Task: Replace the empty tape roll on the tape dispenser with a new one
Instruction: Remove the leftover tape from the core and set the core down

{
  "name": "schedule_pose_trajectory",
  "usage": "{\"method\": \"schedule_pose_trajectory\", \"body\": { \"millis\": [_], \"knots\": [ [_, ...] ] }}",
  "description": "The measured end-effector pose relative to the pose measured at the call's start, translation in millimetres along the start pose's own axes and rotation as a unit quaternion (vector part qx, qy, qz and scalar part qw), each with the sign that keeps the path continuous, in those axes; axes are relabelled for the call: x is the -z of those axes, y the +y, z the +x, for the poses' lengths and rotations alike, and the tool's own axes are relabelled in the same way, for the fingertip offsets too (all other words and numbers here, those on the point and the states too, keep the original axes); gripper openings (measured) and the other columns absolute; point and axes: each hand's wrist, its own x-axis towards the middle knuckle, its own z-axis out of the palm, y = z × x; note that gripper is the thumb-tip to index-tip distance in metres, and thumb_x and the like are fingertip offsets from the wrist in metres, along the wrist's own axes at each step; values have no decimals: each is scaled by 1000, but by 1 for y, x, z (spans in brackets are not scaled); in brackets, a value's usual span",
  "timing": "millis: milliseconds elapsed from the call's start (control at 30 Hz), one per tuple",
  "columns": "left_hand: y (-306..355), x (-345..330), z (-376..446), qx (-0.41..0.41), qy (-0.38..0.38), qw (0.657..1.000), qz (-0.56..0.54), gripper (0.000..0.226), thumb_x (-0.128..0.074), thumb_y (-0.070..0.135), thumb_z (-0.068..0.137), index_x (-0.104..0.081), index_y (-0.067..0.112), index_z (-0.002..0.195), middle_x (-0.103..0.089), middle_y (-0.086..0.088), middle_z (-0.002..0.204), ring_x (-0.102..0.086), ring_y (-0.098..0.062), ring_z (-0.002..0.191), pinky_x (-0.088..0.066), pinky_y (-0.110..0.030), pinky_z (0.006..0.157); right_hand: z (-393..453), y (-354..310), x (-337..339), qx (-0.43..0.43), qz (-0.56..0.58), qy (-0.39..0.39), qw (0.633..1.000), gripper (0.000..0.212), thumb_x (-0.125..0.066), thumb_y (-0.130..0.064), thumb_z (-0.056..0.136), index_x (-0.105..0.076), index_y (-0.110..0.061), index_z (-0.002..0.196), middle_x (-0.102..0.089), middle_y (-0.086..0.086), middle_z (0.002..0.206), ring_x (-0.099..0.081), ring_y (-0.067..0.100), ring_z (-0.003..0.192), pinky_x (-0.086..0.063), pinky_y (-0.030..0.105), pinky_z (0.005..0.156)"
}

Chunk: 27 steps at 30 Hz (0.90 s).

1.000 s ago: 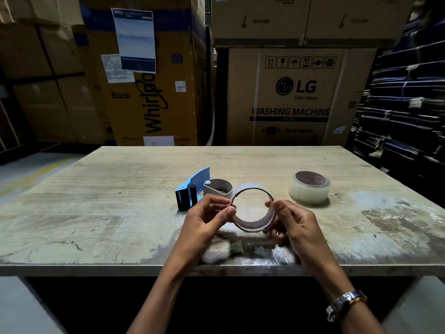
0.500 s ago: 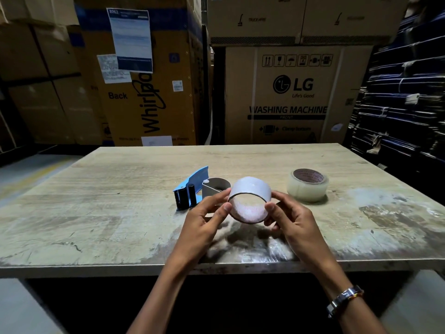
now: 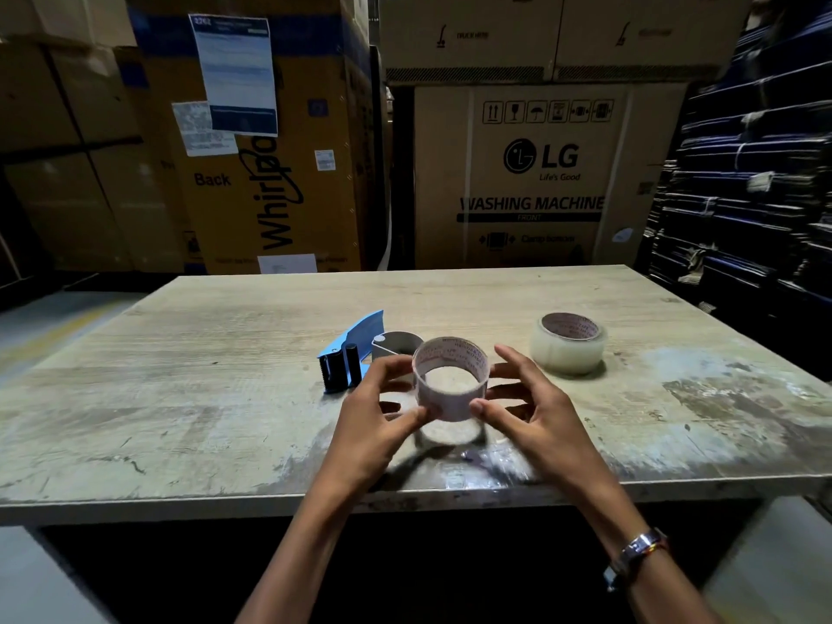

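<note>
Holding: both hands, left (image 3: 373,412) and right (image 3: 535,407), pinch the empty core (image 3: 450,385) by fingertips.
Risk: light fingertip grip; core could drop onto the counter (image 3: 180,398).
Mix-up: new roll (image 3: 568,344) untouched, dispenser (image 3: 355,353) spindle bare.

We stand in a warehouse: tall appliance cartons (image 3: 517,173) marked LG and Whirlpool rise behind our worn worktop (image 3: 180,398), with bundled dark stacks (image 3: 756,173) at right.
</note>
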Motion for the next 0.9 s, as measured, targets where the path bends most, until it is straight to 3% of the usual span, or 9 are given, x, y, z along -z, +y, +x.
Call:
{"method": "schedule_pose_trajectory", "body": {
  "millis": [133,333,433,567,700,833,900],
  "knots": [
    [0,-3,1,-20,-18,998,48,69,-81,11,79,-51,29,138,-63,9,128,-59,2,111,-53,-12,79,1,3,0,24,-26,-12,999,67,-83,-19,81,-54,-24,141,-61,-5,126,-70,10,105,-57,19,79],
    [1,0,0,-36,-34,998,44,73,-78,15,84,-45,38,145,-54,14,137,-51,11,119,-49,-3,82,0,2,-2,36,-41,-10,998,61,-84,-12,80,-56,-36,129,-63,-9,125,-67,5,108,-57,18,85],
    [0,-1,1,-37,-41,997,54,77,-78,20,84,-40,40,148,-53,13,139,-51,8,121,-51,-11,87,-1,1,-2,40,-58,3,998,60,-84,-17,80,-57,-33,132,-62,-15,123,-65,-1,106,-55,12,79],
    [1,-4,2,-53,-42,991,118,88,-79,38,80,-29,38,153,-48,11,142,-48,-11,126,-43,-33,105,-3,-2,-4,50,-91,13,995,58,-83,-27,81,-57,-28,134,-61,-12,120,-64,0,104,-54,9,74],
    [7,-6,1,-56,-44,985,155,94,-63,61,75,-23,35,155,-43,3,133,-44,-16,126,-40,-36,109,-1,-7,-5,51,-107,20,993,56,-82,-32,82,-59,-27,132,-58,-12,122,-62,2,109,-57,13,77],
    [13,-14,5,-34,-39,991,124,91,-71,49,78,-29,24,155,-47,1,127,-49,-14,121,-42,-33,106,-3,-9,-1,45,-115,31,992,53,-81,-29,83,-60,-30,131,-58,-15,120,-63,3,108,-58,16,78],
    [17,-25,6,-22,-33,995,94,84,-79,35,80,-37,19,151,-53,4,131,-56,-11,116,-47,-29,101,-5,-8,7,41,-125,45,990,54,-82,-28,82,-61,-26,132,-60,-10,120,-63,2,106,-54,8,77]
  ]
}}
